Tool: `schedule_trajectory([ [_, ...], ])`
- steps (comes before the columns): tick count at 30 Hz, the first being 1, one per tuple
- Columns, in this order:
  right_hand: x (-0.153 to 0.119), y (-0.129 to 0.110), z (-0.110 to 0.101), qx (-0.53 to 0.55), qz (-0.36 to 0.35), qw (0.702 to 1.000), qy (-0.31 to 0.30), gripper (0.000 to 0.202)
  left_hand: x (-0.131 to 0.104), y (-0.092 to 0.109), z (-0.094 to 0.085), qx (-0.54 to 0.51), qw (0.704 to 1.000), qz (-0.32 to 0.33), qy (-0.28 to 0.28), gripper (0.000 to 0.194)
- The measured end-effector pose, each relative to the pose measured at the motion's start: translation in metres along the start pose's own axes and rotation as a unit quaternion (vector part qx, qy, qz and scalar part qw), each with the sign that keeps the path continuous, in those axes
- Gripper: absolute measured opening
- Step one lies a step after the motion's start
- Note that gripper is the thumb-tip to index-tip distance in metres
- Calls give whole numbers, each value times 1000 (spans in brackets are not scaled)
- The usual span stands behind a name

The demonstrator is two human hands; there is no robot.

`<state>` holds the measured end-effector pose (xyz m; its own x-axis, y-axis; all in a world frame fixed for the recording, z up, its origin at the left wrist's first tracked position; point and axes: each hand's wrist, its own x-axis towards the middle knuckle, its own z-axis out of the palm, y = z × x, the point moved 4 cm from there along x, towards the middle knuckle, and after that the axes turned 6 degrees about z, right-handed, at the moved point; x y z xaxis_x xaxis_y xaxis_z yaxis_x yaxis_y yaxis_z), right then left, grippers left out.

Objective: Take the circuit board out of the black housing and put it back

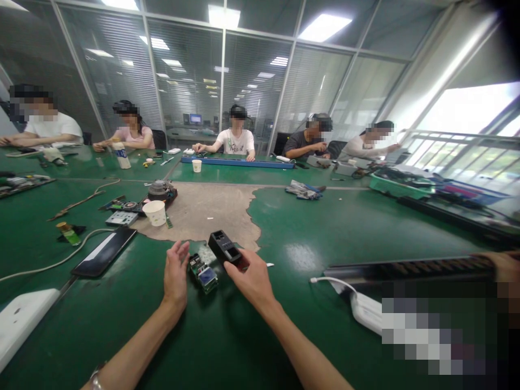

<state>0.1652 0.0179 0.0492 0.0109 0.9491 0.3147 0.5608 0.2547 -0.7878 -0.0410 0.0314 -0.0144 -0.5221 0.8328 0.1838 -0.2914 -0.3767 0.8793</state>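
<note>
My right hand (252, 275) grips a black rectangular plastic housing (225, 247), held tilted a little above the green table (260, 346). The housing has cut-out openings on its upper face. Just left of it is a small circuit board (203, 274) with a bluish screen. My left hand (177, 270) is beside the board's left edge, its fingers apart and slightly curled, with nothing held in it.
Left of my hands are a phone (104, 252), a white power strip (25, 319), a paper cup (155, 213) and a green bottle (69, 233). Gloves (304, 190) lie beyond. A white adapter (368, 312) and dark bar (406, 273) are at right. Several people sit across.
</note>
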Motion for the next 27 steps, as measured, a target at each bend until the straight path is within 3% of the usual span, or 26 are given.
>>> schedule_trajectory([
  [7,7,17,-9,-142,13,990,-4,8,0,2,2,-14,1000,-14,2,60],
  [15,4,24,-11,-176,11,984,-32,29,3,-2,-2,-14,1000,3,7,58],
  [19,5,28,-11,-205,32,977,-48,23,3,-1,-3,-26,999,13,31,55],
  [23,7,16,-12,-160,17,986,-31,15,1,2,-2,-35,999,17,31,54],
  [27,0,-7,-7,-30,-28,999,-28,10,0,3,-1,-38,999,17,24,53],
])
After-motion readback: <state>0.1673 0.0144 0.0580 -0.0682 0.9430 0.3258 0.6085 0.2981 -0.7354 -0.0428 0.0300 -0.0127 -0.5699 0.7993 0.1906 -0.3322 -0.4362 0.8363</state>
